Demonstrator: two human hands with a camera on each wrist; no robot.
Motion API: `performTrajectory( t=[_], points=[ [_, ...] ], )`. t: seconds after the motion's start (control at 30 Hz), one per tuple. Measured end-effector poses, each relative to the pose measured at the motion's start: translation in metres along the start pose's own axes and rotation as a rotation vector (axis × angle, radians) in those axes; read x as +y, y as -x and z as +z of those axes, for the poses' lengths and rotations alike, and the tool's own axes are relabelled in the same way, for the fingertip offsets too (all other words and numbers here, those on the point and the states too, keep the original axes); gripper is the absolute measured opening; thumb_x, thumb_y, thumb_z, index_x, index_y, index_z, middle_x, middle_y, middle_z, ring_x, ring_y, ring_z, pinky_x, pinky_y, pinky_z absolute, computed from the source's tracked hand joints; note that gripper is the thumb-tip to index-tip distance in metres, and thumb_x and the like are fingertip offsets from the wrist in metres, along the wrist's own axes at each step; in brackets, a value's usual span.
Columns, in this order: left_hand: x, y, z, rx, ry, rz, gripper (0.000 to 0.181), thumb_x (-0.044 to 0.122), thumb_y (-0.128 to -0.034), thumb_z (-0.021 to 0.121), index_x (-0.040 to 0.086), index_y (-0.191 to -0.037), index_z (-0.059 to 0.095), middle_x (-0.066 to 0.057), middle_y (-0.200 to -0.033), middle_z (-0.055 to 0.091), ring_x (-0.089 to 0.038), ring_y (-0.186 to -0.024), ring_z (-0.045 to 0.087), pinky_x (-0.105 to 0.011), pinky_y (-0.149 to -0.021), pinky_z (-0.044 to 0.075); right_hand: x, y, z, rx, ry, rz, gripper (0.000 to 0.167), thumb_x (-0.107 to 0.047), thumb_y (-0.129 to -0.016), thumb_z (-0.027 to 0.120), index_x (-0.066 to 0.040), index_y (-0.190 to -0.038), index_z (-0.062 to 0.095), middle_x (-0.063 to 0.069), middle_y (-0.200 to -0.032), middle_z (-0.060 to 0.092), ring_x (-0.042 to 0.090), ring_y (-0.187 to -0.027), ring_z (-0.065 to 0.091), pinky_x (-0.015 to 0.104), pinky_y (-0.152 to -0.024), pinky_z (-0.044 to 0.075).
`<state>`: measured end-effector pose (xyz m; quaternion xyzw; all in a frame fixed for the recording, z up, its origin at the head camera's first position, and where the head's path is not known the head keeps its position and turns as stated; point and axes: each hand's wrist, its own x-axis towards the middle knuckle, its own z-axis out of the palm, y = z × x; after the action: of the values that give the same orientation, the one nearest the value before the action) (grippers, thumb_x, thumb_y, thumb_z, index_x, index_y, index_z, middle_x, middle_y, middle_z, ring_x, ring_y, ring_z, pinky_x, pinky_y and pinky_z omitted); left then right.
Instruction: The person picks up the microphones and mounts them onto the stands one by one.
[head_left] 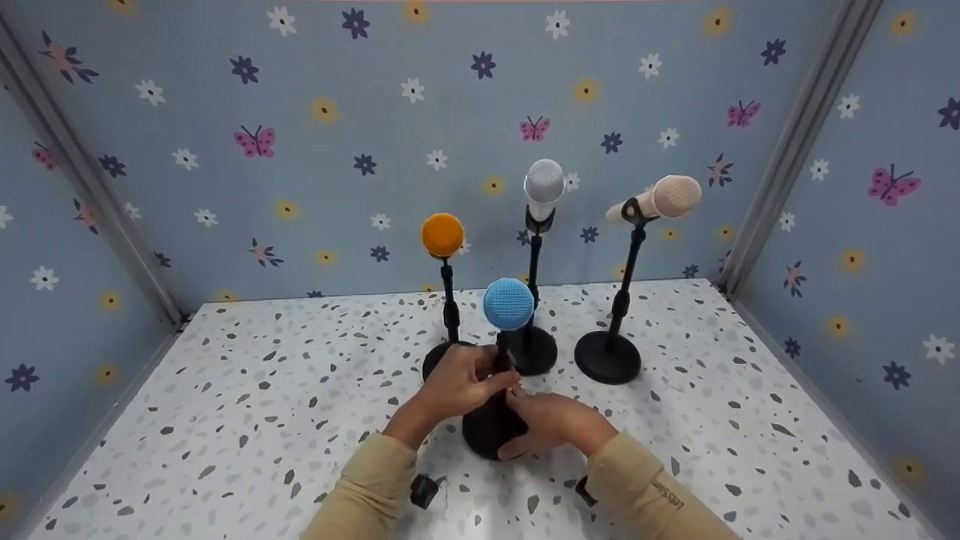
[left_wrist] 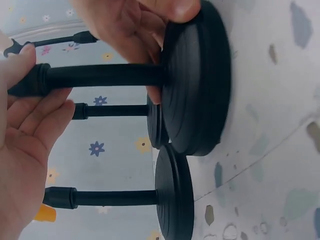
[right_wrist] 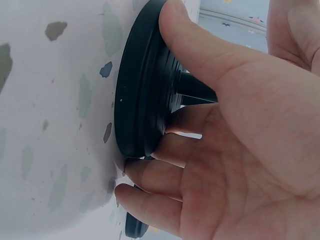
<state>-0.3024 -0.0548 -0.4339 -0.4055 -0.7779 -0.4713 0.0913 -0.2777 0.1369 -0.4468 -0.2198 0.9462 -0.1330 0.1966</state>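
A blue-headed microphone (head_left: 509, 303) stands upright on a black desktop microphone stand, in front of the other microphones. My left hand (head_left: 461, 379) grips the stand's upper pole; in the left wrist view thumb and fingers curl around the collar of the pole (left_wrist: 105, 75). Lower down, my right hand (head_left: 555, 421) holds the round base (head_left: 484, 435). The right wrist view shows that thumb on top of the base's rim (right_wrist: 142, 95), with the fingers around its side. Most of the pole is hidden behind my hands in the head view.
Behind stand an orange-headed microphone (head_left: 442, 235), a white one (head_left: 544, 184) and a beige one (head_left: 677, 196), each on a black stand. The speckled table (head_left: 300, 375) meets flowered panels (head_left: 337, 187) at the back and sides. The orange microphone's base lies close behind my left hand.
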Motion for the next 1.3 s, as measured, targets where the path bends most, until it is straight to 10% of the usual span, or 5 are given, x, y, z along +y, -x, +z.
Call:
performTrajectory(
  t=[0.5, 0.67, 0.97, 1.3],
  points=[
    [0.014, -0.011, -0.012, -0.148, 0.014, -0.175, 0.017, 0.025, -0.0953, 0.073, 0.008, -0.094, 0.075, -0.012, -0.082, 0.074, -0.022, -0.067, 0.067, -0.021, -0.054, 0.045, -0.002, 0.003, -0.006, 0.0, 0.009, 0.011, 0.114, -0.057, -0.083, 0.078, -0.003, -0.162, 0.015, 0.022, -0.152, 0.045, 0.036, -0.134, 0.05, 0.048, -0.11, 0.041],
    [0.014, -0.004, -0.01, -0.181, -0.116, -0.2, 0.026, 0.033, -0.0987, 0.068, 0.007, -0.096, 0.072, -0.008, -0.075, 0.072, -0.011, -0.06, 0.059, -0.025, -0.053, 0.042, 0.002, 0.005, -0.005, -0.017, 0.035, 0.003, 0.108, -0.059, -0.086, 0.074, -0.007, -0.162, 0.019, 0.02, -0.152, 0.046, 0.035, -0.135, 0.049, 0.047, -0.111, 0.04],
    [0.016, 0.027, 0.002, -0.406, -0.354, -0.299, 0.04, 0.022, -0.0923, 0.07, -0.002, -0.124, 0.063, -0.016, -0.114, 0.067, -0.03, -0.102, 0.066, -0.045, -0.092, 0.054, 0.011, 0.016, -0.022, -0.06, 0.176, 0.023, 0.077, -0.044, -0.09, 0.072, -0.009, -0.153, 0.044, 0.01, -0.102, 0.069, 0.022, -0.091, 0.063, 0.043, -0.095, 0.051],
    [0.018, 0.041, 0.017, -0.439, -0.49, -0.396, 0.066, 0.032, -0.0883, 0.076, 0.0, -0.142, 0.054, -0.027, -0.149, 0.045, -0.04, -0.131, 0.052, -0.049, -0.106, 0.045, 0.016, 0.016, -0.009, -0.039, 0.219, -0.056, 0.089, -0.044, -0.089, 0.075, -0.006, -0.158, 0.034, 0.013, -0.104, 0.07, 0.027, -0.101, 0.067, 0.042, -0.097, 0.051]
  ],
)
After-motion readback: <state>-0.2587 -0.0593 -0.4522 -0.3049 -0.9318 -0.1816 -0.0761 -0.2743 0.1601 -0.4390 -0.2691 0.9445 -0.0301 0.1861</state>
